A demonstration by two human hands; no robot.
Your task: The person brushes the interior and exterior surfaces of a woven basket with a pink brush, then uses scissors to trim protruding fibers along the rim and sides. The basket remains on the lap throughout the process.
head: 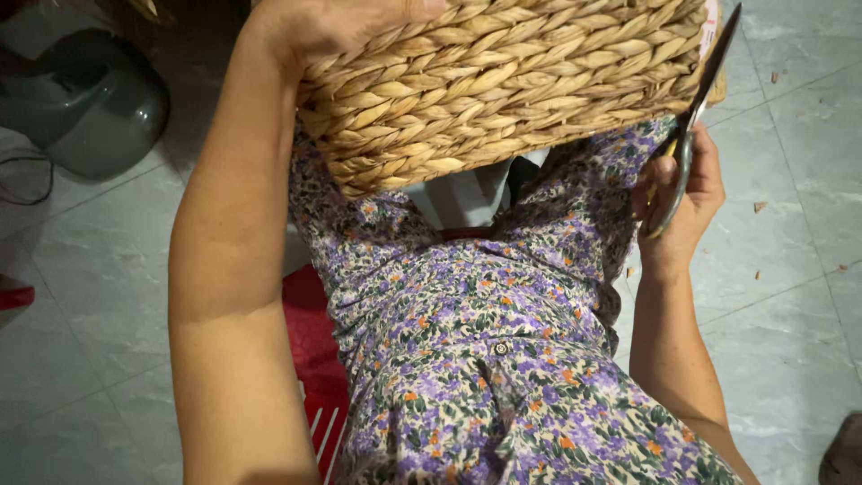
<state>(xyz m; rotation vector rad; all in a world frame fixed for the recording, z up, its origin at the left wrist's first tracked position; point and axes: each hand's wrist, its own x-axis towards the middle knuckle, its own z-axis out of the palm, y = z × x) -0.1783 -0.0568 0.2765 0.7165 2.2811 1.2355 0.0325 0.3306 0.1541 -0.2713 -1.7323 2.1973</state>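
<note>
Tan braided basket; purple floral dress.

Grey tiled floor under the seated person

The pale grey tile floor carries a red plastic stool near the centre, a dark grey rounded appliance at ten o'clock with a black cord just beside it, and small brown scraps scattered at three o'clock, well apart from the stool
</note>
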